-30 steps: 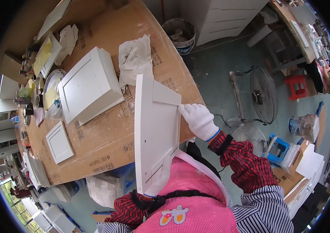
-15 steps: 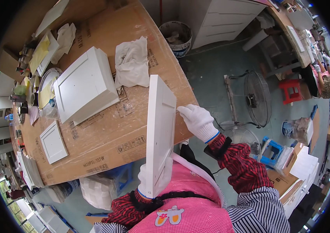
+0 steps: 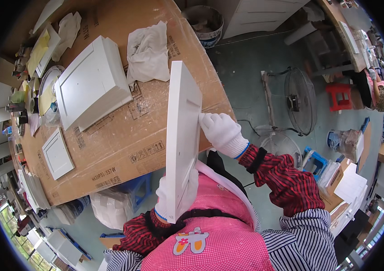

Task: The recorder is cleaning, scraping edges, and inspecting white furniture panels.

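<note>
A white framed panel (image 3: 183,142), like a cabinet door, stands tilted on edge in front of me. My left hand (image 3: 187,194), in a white knit glove, is wrapped round its near end, with part of the palm behind the board. My right hand (image 3: 221,132), gloved the same way, presses bunched fingertips against the panel's right edge. Whatever those fingers may pinch is hidden. Beyond the panel, on the cardboard-covered table (image 3: 155,131), lies a stack of similar white panels (image 3: 90,83) with a crumpled white cloth (image 3: 147,54) beside it.
A smaller white panel (image 3: 58,153) lies at the table's left. Yellow sheets (image 3: 47,100) and containers crowd the far left. On the floor to the right are a fan (image 3: 300,101), a red stool (image 3: 338,97) and a blue stool (image 3: 314,163). A bucket (image 3: 203,26) stands beyond the table; another person works far right.
My right hand has slid toward me along the panel's right edge, its fingers more tightly curled. The left hand keeps its hold. The whole view has shifted slightly.
</note>
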